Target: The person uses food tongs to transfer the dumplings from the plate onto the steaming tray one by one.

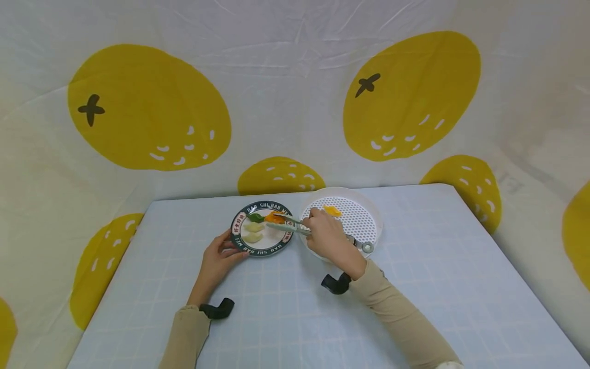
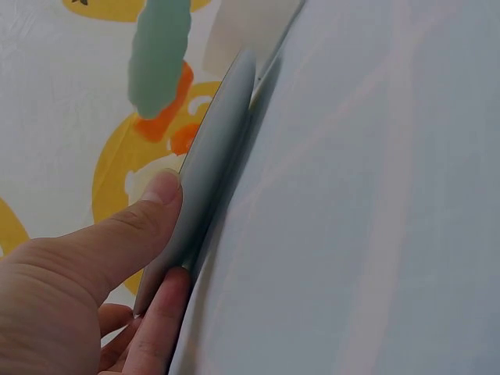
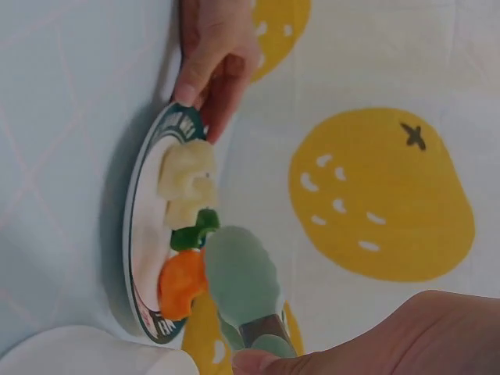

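My left hand (image 1: 218, 266) pinches the edge of a round plate (image 2: 207, 180), thumb on the rim and fingers beneath it. On this white plate with a dark green lettered rim lie two pale dumpling-shaped pieces (image 1: 253, 232), a green piece (image 3: 195, 229) and orange food (image 3: 183, 283). My right hand (image 1: 328, 236) grips a pair of tongs (image 1: 295, 229) with pale green tips. Spread apart, the tips reach over the plate; one overlaps the orange food in the head view. From the left wrist, a tong tip (image 2: 160, 58) hides part of the orange.
Right of the plate stands a round white container (image 1: 379, 225) with a perforated base, a yellow piece (image 1: 332, 211) lying in it under my right hand. A pale blue checked cloth (image 1: 276, 318) covers the table. Behind hangs a fruit-patterned curtain (image 1: 286, 102).
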{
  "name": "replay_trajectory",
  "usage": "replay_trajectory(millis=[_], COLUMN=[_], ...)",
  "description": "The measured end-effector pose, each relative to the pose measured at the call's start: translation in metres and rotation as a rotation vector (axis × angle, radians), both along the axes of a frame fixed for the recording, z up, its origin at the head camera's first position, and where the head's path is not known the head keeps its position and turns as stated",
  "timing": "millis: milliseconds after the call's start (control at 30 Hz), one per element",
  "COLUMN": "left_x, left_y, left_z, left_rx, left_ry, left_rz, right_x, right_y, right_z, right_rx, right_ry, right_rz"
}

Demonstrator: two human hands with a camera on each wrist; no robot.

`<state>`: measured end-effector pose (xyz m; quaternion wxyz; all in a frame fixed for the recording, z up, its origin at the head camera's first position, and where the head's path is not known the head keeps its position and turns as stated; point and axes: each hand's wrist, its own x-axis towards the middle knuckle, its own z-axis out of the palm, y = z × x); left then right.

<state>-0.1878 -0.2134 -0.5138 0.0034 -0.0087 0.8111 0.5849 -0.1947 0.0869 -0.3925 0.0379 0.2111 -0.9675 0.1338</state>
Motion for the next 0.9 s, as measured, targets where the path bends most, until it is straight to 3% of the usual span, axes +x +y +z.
replay_trajectory(millis=[367,667,900], left_x=[0.001,0.001,0.001], left_y=[0.001,0.0,0.0], left_z=[0.004,0.002,0.001], left_rx=[-0.009,-0.021,-0.012], left_ry=[0.011,0.011,0.009], left_rz=[-0.007,0.003,0.01], right_x=[0.005,0.005,0.003], right_y=[0.029,0.054,0.072], right_z=[0.023,0.04,0.037], right_rx=[-0.042,-0.067,-0.042], right_ry=[0.091,0.032,0.002], right_rz=[0.0,-0.06,-0.115])
